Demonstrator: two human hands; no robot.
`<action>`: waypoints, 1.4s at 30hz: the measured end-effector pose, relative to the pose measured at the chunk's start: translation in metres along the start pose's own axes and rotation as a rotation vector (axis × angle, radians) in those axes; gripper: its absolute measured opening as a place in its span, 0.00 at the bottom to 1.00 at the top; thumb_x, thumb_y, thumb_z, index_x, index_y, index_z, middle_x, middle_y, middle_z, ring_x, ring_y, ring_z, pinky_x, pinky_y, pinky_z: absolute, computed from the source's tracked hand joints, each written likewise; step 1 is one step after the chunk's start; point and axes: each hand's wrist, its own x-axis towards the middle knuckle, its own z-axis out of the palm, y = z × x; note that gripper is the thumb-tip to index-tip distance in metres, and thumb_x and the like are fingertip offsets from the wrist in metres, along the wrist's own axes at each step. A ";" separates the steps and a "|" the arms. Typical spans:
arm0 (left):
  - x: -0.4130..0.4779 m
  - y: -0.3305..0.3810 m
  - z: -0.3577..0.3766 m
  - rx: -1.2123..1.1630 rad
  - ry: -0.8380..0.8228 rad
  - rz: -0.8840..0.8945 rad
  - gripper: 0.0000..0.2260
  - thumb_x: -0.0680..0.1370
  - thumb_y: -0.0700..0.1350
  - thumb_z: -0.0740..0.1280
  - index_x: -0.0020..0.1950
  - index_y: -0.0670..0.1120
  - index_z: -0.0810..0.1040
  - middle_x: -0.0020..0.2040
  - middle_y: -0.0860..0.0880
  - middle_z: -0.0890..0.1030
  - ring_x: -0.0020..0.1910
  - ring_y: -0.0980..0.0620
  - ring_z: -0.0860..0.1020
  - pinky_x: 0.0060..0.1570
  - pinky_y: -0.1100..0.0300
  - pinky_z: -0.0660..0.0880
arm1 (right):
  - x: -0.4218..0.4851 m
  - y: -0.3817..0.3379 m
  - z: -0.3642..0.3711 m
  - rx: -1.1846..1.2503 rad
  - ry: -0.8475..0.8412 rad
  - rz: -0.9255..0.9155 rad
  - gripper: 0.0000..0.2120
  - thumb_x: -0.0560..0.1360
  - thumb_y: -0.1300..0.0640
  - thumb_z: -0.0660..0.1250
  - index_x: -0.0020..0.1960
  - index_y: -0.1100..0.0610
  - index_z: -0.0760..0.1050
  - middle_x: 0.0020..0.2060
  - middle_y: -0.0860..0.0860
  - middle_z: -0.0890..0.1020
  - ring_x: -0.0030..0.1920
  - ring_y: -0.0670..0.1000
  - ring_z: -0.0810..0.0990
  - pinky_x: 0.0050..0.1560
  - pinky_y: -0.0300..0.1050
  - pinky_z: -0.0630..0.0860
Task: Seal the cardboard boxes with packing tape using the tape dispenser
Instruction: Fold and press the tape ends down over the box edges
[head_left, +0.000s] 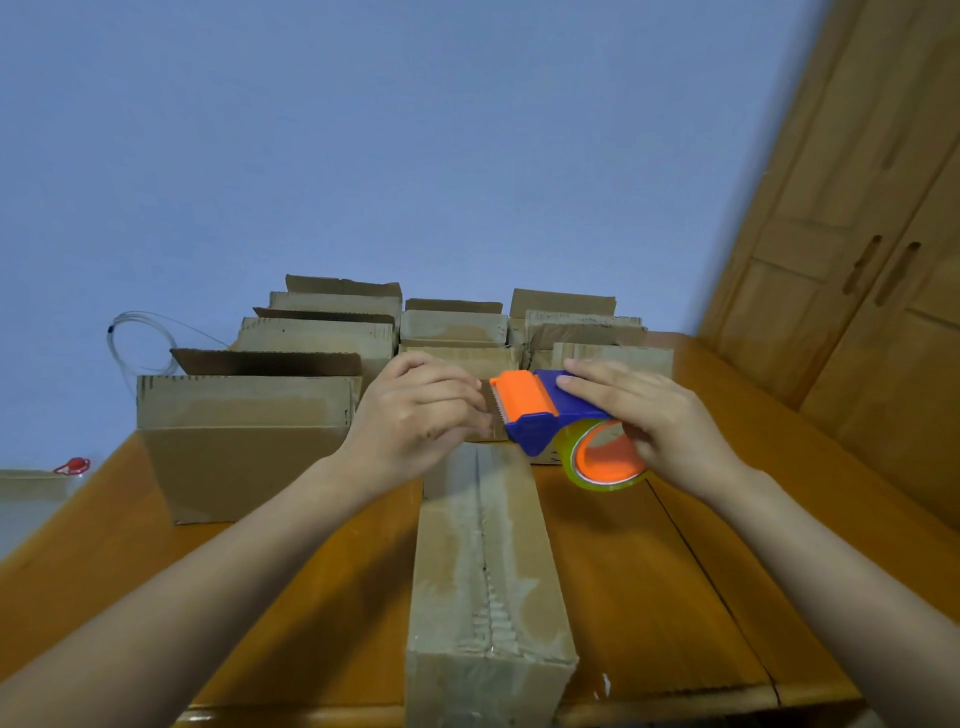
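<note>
Tape dispenser (540, 410), blue-and-orange, yellowish roll (574, 462), clasped in right grip (660, 421); left grip (421, 415) pinching tape end (493, 415).

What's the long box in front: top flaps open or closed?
Closed. The long box has both top flaps lying flat, meeting along a centre seam. Cannot tell whether fresh tape covers that seam.

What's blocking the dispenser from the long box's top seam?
Nothing visible. The right hand holds the tape dispenser over the far end of the long box; the left hand is at its cutter, beside it, not beneath.
</note>
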 end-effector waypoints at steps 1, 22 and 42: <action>0.000 -0.002 0.000 0.000 -0.004 0.001 0.10 0.77 0.43 0.65 0.40 0.46 0.85 0.44 0.52 0.85 0.53 0.54 0.79 0.51 0.53 0.71 | 0.000 0.001 0.002 0.007 0.007 -0.003 0.39 0.67 0.73 0.73 0.70 0.48 0.65 0.68 0.49 0.73 0.69 0.49 0.68 0.60 0.47 0.70; -0.040 -0.030 -0.014 0.009 -0.041 0.001 0.07 0.76 0.43 0.67 0.44 0.47 0.85 0.51 0.53 0.84 0.60 0.54 0.77 0.62 0.52 0.67 | -0.037 0.031 0.007 -0.027 -0.005 0.032 0.40 0.65 0.72 0.75 0.70 0.48 0.65 0.68 0.51 0.73 0.67 0.54 0.71 0.58 0.57 0.77; -0.053 -0.038 -0.011 0.043 -0.071 -0.040 0.07 0.77 0.45 0.67 0.44 0.45 0.85 0.51 0.48 0.84 0.55 0.50 0.80 0.51 0.53 0.73 | -0.032 0.040 0.005 -0.251 -0.008 0.005 0.42 0.60 0.67 0.80 0.68 0.52 0.66 0.63 0.56 0.78 0.62 0.56 0.73 0.56 0.50 0.70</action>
